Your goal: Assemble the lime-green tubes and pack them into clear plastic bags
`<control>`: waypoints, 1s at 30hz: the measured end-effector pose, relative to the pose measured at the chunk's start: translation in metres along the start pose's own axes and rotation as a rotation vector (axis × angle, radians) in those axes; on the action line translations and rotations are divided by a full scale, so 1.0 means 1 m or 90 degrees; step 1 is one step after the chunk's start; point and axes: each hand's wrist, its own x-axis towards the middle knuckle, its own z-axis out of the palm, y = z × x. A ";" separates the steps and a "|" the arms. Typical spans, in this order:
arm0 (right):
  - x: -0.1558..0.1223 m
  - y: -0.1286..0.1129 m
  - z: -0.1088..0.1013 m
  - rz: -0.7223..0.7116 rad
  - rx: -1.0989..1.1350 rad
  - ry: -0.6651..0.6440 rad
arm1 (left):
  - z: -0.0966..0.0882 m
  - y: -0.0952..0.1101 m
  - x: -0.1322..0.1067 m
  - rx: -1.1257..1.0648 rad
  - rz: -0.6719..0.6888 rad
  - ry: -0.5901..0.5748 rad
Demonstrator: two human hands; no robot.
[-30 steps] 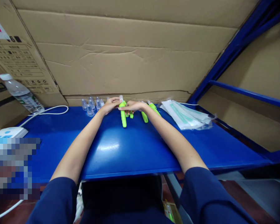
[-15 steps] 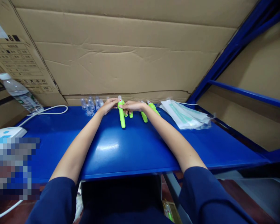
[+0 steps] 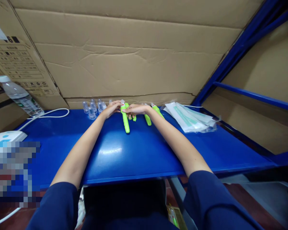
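Note:
A lime-green pen-shaped device with a clear tip and a red mark is held upright-looking in the view, its long body pointing toward me. My left hand has its fingers closed at the clear-tip end. From the other side my right hand grips the body just below the tip, fingers curled. Behind the right hand, another green device shows in part. Two more green devices lie by my right wrist, one of them a green device partly covered. Clear plastic caps stand left of my left hand.
Flat clear packets with green-white contents lie at the right. A water bottle and a white power strip with its cable are at the left. Cardboard walls the back; a blue frame rises at right.
The held green device has tilted slightly, its lower end shifting a little toward me and to the right. Both hands stay almost in place.

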 end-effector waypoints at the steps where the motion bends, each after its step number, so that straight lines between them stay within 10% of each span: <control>1: 0.000 0.000 0.000 0.002 0.000 0.000 | 0.000 0.000 0.000 0.000 -0.001 -0.002; 30: 0.001 0.001 -0.001 -0.005 -0.042 -0.033 | -0.003 -0.003 0.000 0.045 0.009 -0.067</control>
